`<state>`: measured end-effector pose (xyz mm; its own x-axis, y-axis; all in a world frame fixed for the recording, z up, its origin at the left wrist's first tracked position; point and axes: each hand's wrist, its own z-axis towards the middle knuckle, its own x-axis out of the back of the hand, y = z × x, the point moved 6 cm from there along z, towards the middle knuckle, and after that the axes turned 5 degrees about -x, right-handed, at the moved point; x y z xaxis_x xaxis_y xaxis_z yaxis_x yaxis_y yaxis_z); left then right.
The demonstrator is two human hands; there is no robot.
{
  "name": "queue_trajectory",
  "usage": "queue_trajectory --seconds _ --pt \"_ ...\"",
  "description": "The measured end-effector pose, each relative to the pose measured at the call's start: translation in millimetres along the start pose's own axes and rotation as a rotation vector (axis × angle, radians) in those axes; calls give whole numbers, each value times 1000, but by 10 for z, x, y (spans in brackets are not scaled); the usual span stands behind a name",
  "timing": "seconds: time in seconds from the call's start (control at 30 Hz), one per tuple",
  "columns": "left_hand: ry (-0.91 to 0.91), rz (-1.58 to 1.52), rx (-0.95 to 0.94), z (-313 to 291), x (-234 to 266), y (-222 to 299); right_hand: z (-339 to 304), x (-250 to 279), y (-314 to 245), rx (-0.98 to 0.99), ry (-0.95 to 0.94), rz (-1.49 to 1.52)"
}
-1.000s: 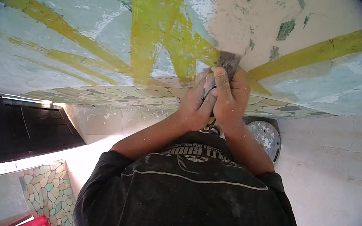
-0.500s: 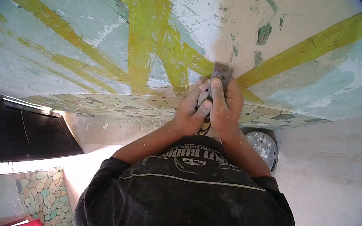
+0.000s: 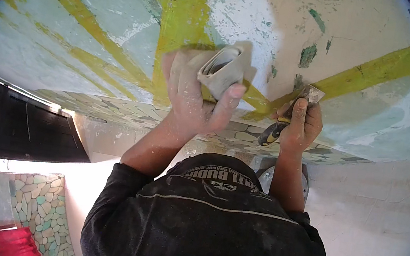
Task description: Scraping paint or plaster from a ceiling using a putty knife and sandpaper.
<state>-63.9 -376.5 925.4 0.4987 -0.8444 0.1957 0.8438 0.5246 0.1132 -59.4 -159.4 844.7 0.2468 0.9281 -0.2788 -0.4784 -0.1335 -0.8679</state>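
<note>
Left hand (image 3: 193, 100) is gripping folded sandpaper (image 3: 224, 68); at its three o'clock, right hand (image 3: 302, 123) is clutching a scraper (image 3: 293, 111) against the wall (image 3: 364, 40).

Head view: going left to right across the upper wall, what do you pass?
Slanting yellow stripe → left hand → folded grey sandpaper → right hand gripping a scraper → yellow stripe on the right.

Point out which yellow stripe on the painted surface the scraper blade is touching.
The scraper in the right hand meets the yellow stripe that runs toward the upper right. The other stripes lie left of the folded pad in the left hand.
</note>
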Motion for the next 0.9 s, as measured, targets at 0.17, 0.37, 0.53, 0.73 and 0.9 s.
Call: queue_trajectory --seconds 0.17,0.37,0.53,0.73,0.9 --pt "33 216 70 44 -131 19 40 -4 41 9 -37 -8" --pt "-96 131 -27 -558 -471 -124 47 -11 6 57 -69 -69" --pt "-154 240 -63 -906 -667 -73 40 -13 51 94 -68 -61" --pt "-158 279 -95 126 -582 132 30 8 57 101 -32 -50" --pt "-12 291 -150 -915 -726 -63 28 -6 27 104 -54 -55"
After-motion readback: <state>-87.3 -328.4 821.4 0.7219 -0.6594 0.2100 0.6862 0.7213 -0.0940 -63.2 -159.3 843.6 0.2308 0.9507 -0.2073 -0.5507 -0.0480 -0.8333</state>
